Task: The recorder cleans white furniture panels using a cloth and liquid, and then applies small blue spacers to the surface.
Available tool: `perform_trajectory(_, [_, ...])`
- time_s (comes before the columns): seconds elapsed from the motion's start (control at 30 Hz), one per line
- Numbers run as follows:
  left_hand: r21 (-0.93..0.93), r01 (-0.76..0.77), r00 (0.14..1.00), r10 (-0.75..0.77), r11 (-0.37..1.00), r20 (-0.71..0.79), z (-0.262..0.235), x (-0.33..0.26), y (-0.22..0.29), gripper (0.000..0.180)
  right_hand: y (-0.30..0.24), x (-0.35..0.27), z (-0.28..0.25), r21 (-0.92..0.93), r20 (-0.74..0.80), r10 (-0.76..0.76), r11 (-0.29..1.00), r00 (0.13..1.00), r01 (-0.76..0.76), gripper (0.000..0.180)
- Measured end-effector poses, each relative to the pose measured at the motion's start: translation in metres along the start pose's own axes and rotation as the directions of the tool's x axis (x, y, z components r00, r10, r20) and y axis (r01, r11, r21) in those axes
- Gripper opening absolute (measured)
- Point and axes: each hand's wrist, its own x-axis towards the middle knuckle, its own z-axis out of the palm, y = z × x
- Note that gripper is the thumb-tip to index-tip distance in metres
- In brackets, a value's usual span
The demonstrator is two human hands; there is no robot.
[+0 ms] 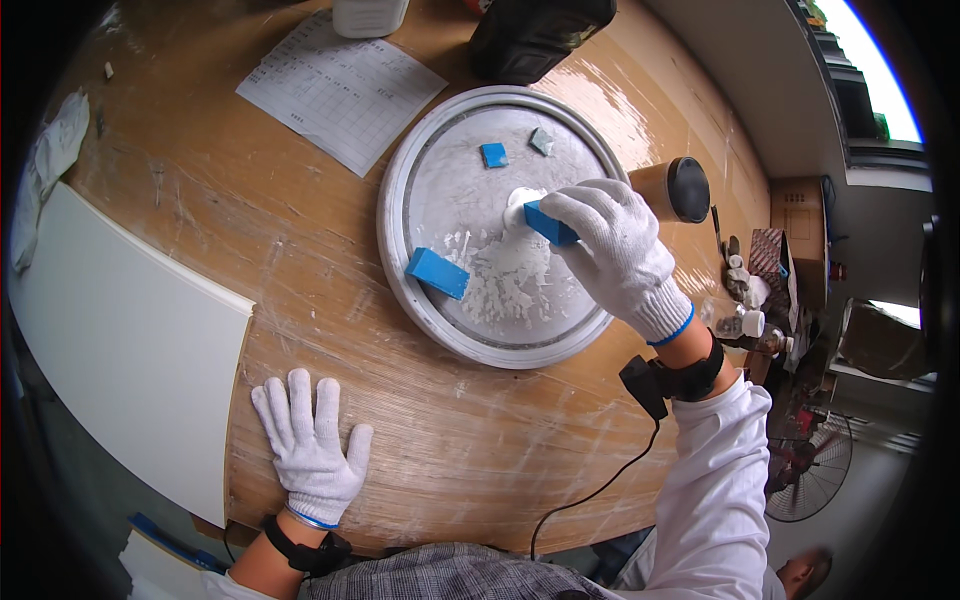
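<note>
In a white knitted glove, my right hand (615, 245) grips a blue rectangular block (548, 225) between thumb and fingers. The block's end is at a white paste patch (518, 207) on a round grey metal lid (404, 180) with a raised rim. Smeared white residue (510, 280) spreads over the lid below the patch. Another blue block (438, 273) rests on the lid's left side, near its rim. Farther back lie a small blue piece (494, 155) and a small grey-green piece (541, 141). My left hand (318, 445), gloved too, lies flat on the wooden table with fingers spread, holding nothing.
A large white panel (130, 340) lies at the table's left. Printed sheets (340, 95), a white container (369, 15) and a black jug (538, 38) are at the back. Right of the lid lies a brown, dark-lidded jar (672, 188); bottles (745, 325) and a fan (808, 465) are beyond.
</note>
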Motion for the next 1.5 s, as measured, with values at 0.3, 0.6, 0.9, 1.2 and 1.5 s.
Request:
perform_trajectory(0.3, [-0.008,0.002,1.0,-0.002,1.0,0.0,0.0,0.0,0.0,0.065,0.002,0.003,0.0,0.003,0.003,-0.009,1.0,1.0,0.009,0.042])
perform_trajectory(0.6, [-0.02,0.006,1.0,-0.006,1.0,0.007,0.0,0.0,0.0,0.066,0.001,0.003,-0.002,0.108,-0.025,0.065,0.992,0.998,-0.062,0.039])
perform_trajectory(0.9, [-0.012,0.005,1.0,-0.005,1.0,0.002,0.0,0.0,0.0,0.065,0.001,0.007,0.002,0.034,-0.006,-0.002,0.999,1.0,0.003,0.038])
perform_trajectory(1.2, [-0.011,0.008,1.0,-0.008,1.0,0.002,0.0,0.0,0.0,0.065,0.002,0.008,-0.003,0.084,-0.019,0.056,0.995,0.998,-0.054,0.037])
perform_trajectory(1.5, [-0.024,0.012,1.0,-0.012,1.0,0.004,0.0,0.0,0.0,0.066,-0.004,0.012,-0.002,0.092,0.033,0.03,0.995,0.999,-0.033,0.039])
